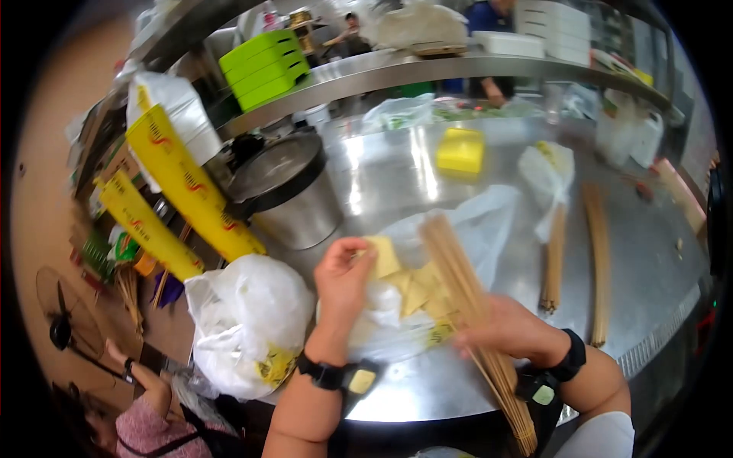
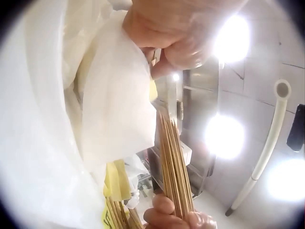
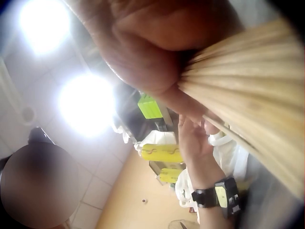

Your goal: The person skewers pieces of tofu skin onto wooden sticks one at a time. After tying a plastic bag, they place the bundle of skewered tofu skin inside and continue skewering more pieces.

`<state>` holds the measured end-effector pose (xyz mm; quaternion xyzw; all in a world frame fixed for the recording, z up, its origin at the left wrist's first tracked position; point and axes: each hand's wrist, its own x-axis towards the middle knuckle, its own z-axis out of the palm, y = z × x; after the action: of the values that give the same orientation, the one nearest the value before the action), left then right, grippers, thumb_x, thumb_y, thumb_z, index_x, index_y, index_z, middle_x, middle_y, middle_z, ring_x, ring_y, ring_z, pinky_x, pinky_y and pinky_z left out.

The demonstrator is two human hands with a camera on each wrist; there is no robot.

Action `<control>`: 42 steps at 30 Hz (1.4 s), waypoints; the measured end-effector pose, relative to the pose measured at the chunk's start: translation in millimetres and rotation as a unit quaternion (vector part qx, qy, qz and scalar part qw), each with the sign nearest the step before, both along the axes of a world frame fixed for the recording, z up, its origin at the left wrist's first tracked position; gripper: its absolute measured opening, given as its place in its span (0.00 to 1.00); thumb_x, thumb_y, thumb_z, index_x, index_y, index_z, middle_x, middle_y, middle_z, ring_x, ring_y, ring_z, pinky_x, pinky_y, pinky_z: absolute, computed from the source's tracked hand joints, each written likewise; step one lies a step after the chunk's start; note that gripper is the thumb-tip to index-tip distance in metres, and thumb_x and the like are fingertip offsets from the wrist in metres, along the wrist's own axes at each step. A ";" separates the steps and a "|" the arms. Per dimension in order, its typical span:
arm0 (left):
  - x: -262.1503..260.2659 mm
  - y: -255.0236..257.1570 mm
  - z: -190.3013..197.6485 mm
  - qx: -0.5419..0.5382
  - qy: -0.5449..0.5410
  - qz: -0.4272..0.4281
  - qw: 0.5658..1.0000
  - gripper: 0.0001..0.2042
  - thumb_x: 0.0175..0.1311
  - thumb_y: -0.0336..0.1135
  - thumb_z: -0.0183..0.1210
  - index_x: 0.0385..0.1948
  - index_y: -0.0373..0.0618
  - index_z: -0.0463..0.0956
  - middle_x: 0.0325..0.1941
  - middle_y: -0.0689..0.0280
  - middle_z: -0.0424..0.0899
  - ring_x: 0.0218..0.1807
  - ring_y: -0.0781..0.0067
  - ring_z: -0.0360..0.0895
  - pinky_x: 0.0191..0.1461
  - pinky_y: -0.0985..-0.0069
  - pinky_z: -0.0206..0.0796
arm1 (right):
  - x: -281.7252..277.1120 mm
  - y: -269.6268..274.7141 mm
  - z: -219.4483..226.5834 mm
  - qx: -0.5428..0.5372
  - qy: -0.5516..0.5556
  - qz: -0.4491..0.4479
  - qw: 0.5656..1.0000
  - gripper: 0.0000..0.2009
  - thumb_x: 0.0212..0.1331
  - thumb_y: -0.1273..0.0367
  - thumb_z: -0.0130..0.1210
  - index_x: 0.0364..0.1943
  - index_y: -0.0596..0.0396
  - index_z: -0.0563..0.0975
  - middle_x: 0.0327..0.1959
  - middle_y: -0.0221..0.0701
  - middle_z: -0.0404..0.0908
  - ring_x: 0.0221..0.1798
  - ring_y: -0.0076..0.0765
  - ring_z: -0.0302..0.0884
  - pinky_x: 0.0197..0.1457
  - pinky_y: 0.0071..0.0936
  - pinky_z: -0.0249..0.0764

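Note:
My left hand (image 1: pixel 343 276) pinches a thin, pale yellow square sheet (image 1: pixel 385 257) between thumb and fingers. Seen from the left wrist, that sheet (image 2: pixel 119 100) hangs down broad and flat. More yellow pieces (image 1: pixel 419 291) lie on an opened white plastic bag (image 1: pixel 485 221) just beyond and between the hands. My right hand (image 1: pixel 510 328) grips a thick bundle of bamboo skewers (image 1: pixel 456 263), slanted across the bag's right side. Their pointed ends (image 2: pixel 167 126) show in the left wrist view. From the right wrist, the bundle (image 3: pixel 257 90) fills the right side, partly covering the fingers.
A full white bag (image 1: pixel 248 324) stands left of my left hand, with a lidded steel pot (image 1: pixel 294 195) behind it. Two more skewer bundles, one (image 1: pixel 597 267) at far right, lie on the steel table (image 1: pixel 382 393). A yellow box (image 1: pixel 460 151) sits farther back, below a shelf (image 1: pixel 427 67).

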<state>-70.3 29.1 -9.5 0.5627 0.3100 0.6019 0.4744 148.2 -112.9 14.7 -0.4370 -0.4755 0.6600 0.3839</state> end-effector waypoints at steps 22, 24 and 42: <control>15.3 -16.7 7.0 -0.009 -0.040 0.006 0.999 0.07 0.62 0.21 0.54 0.42 0.38 0.73 0.37 0.70 0.77 0.34 0.88 0.69 0.40 0.88 0.61 | -6.4 -2.8 0.7 -0.043 -0.002 -0.010 0.999 0.12 0.55 0.76 0.60 0.39 0.60 0.70 0.32 0.31 0.76 0.31 0.27 0.79 0.38 0.24 0.76; 17.1 -19.6 8.7 -0.012 -0.028 0.014 0.999 0.07 0.62 0.21 0.54 0.41 0.38 0.73 0.36 0.70 0.77 0.34 0.87 0.69 0.39 0.88 0.61 | -5.5 -1.7 -0.6 -0.041 0.001 -0.009 0.999 0.12 0.55 0.77 0.60 0.39 0.60 0.70 0.32 0.31 0.76 0.31 0.27 0.79 0.38 0.24 0.75; 21.5 -30.1 11.7 -0.042 -0.047 -0.035 0.997 0.12 0.60 0.16 0.53 0.45 0.38 0.69 0.43 0.60 0.81 0.45 0.76 0.78 0.50 0.82 0.70 | -6.5 -0.9 3.9 -0.047 0.001 -0.018 0.999 0.10 0.55 0.77 0.59 0.38 0.60 0.69 0.31 0.31 0.75 0.31 0.26 0.78 0.38 0.24 0.75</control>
<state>-48.8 -1.0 2.2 0.5242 0.2922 0.5970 0.5324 141.7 -113.9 18.6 -0.4622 -0.4356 0.6752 0.3751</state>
